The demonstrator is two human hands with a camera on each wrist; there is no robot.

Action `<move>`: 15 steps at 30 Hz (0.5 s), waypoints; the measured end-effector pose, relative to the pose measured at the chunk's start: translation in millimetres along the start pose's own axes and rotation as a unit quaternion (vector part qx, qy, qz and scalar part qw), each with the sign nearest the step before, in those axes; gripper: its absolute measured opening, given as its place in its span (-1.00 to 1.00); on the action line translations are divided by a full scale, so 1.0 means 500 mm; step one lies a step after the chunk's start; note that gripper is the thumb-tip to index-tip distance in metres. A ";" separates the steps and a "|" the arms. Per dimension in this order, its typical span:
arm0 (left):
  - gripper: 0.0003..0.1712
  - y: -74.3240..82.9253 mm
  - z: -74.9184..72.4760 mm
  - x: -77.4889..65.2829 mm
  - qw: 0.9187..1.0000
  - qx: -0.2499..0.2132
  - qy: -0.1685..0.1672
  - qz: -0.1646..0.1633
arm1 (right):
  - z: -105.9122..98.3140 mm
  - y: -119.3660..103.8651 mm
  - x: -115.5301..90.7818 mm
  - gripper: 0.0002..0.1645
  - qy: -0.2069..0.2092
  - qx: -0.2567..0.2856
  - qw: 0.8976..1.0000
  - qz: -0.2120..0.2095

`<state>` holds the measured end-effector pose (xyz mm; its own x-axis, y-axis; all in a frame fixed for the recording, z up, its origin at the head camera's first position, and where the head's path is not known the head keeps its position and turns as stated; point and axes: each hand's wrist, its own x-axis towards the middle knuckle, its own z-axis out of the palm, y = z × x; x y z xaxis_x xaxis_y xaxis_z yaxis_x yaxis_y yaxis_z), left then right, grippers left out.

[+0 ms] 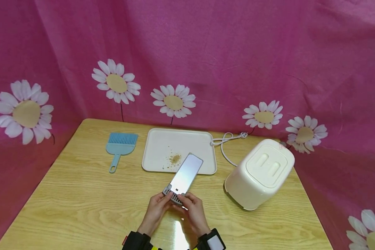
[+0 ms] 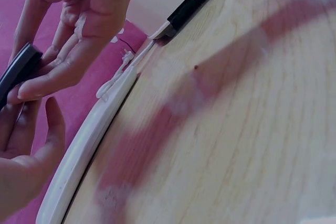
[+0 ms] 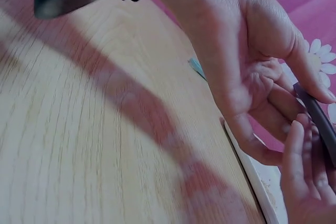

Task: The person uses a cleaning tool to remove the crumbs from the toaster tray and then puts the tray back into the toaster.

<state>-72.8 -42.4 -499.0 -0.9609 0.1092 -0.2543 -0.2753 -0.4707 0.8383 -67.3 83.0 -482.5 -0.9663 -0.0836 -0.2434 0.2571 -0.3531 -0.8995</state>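
A long, flat metal crumb tray (image 1: 186,173) with a grey slotted end slants over the table, its far end overlapping the near rim of the white tray (image 1: 200,137). My left hand (image 1: 156,210) holds the slotted end from the left, thumb on top. From the right, my right hand (image 1: 194,212) pinches the same end, its thumb also on top. In both wrist views the crumb tray's dark edge (image 2: 20,72) shows between the fingers. A small heap of brown crumbs (image 1: 175,159) lies on the white tray, with specks scattered around it.
To the right stands a cream toaster (image 1: 259,173) with a lid over its top, its white cord (image 1: 224,140) looped behind the tray. At the left lies a blue brush-and-dustpan set (image 1: 121,146). A pink flowered cloth (image 1: 206,62) hangs around the wooden table (image 1: 90,201).
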 end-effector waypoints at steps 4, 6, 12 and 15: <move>-0.52 -0.001 -0.005 -0.003 1.000 0.003 0.016 -0.001 | 0.002 0.004 0.002 -0.85 -0.013 -0.059 0.998 -0.011; -0.50 0.001 -0.008 -0.005 1.000 0.011 0.026 -0.006 | 0.001 0.005 0.001 -0.77 -0.020 -0.089 0.996 -0.011; -0.48 0.004 -0.021 -0.009 0.999 0.020 0.039 -0.019 | -0.008 0.003 0.004 -0.69 -0.062 -0.171 0.983 0.003; -0.49 0.003 -0.027 -0.011 0.999 0.008 0.034 -0.027 | -0.021 -0.001 0.005 -0.66 -0.089 -0.185 0.979 0.012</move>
<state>-67.6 -55.8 -502.8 -0.9407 0.0750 -0.3307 -0.3277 -0.4521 0.8296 -69.5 92.8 -486.3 -0.9377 -0.2611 -0.2291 0.2346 0.0105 -0.9720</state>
